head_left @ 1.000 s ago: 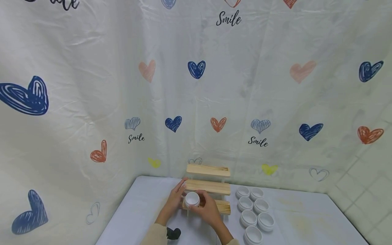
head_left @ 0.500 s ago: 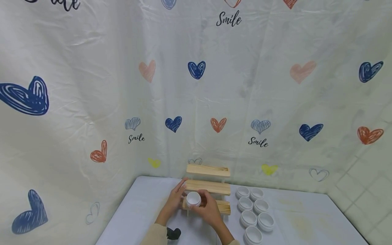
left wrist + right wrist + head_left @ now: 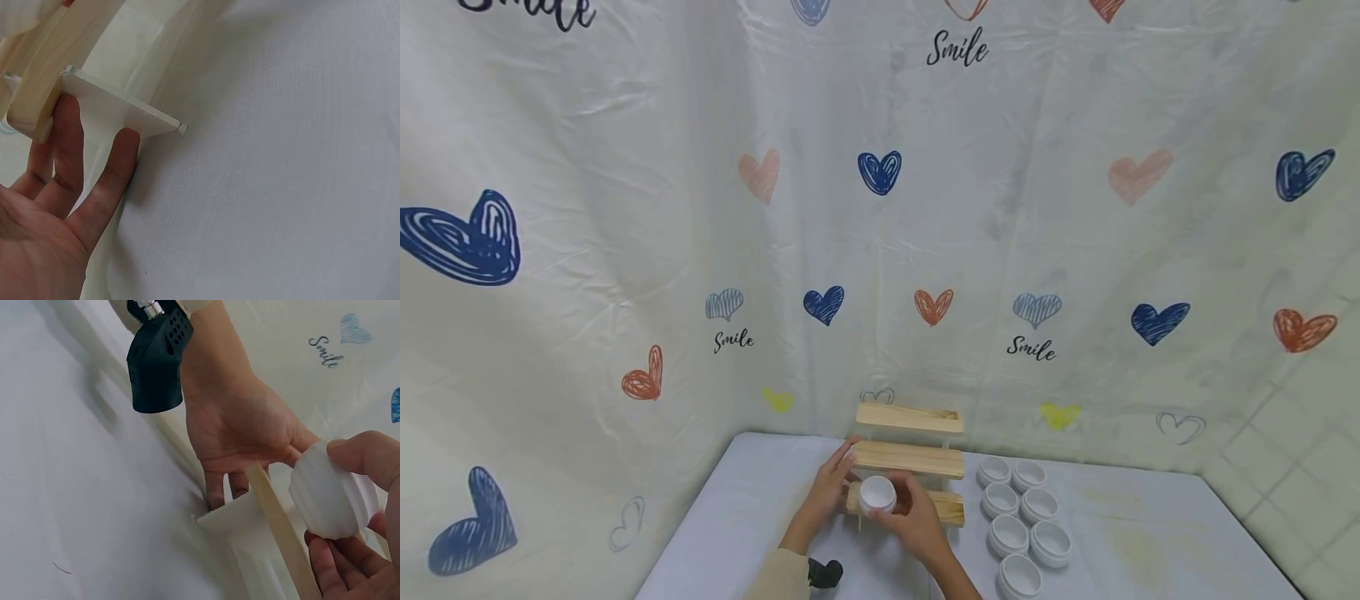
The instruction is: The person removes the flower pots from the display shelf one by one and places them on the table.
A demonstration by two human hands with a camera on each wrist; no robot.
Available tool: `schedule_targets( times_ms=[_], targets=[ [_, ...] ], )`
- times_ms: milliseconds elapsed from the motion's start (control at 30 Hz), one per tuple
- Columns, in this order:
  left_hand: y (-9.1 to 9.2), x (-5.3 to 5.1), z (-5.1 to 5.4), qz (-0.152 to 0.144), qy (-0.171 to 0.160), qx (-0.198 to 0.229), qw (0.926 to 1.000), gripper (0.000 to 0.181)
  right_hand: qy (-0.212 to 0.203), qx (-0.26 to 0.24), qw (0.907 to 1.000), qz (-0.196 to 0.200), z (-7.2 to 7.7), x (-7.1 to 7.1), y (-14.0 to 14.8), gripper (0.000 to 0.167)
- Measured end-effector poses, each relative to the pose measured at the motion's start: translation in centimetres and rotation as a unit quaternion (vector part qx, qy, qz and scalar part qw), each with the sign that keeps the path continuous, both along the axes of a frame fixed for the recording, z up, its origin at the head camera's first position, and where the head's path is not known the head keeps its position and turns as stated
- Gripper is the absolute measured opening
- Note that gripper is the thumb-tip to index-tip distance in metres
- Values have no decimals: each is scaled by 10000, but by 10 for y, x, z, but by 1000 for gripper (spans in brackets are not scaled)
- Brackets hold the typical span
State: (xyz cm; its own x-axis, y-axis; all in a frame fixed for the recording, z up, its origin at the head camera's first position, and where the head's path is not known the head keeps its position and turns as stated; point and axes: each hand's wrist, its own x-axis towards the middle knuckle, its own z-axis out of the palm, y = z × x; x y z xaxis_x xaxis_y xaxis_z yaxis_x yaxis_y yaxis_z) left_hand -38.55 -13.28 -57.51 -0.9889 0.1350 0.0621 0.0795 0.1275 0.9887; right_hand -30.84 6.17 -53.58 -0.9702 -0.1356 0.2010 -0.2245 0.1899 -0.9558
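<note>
A three-tier wooden display stand (image 3: 912, 458) with pale planks stands on the table; a white side panel (image 3: 119, 103) supports it. My left hand (image 3: 826, 493) is at its left side. In the left wrist view, nearly straight fingers (image 3: 103, 194) touch the panel and a plank end; the thumb is hidden. My right hand (image 3: 916, 518) pinches a small white bowl (image 3: 877, 495) between thumb and fingers at the lowest plank, mouth facing up. The right wrist view shows its ridged wall (image 3: 331, 494). Whether its base touches the plank, I cannot tell.
Several similar white bowls (image 3: 1008, 534) stand in two columns right of the stand. A black device (image 3: 825, 573) is at my left wrist. White cloth covers the table (image 3: 715, 533); behind it hangs a heart-printed curtain (image 3: 955, 233).
The bowl has shifted slightly right and down along the lowest plank with my right hand. My left hand stays at the stand's side.
</note>
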Motion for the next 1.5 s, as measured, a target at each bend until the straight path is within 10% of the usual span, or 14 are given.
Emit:
schedule_targets(
  times_ms=[633, 1500],
  targets=[
    [6, 10, 14, 170, 220, -31, 9996, 53, -354, -219, 9990, 149, 16, 30, 16, 62],
    [0, -1, -2, 57, 164, 0, 9998, 57, -63, -333, 9994, 79, 33, 56, 49, 58]
  ],
)
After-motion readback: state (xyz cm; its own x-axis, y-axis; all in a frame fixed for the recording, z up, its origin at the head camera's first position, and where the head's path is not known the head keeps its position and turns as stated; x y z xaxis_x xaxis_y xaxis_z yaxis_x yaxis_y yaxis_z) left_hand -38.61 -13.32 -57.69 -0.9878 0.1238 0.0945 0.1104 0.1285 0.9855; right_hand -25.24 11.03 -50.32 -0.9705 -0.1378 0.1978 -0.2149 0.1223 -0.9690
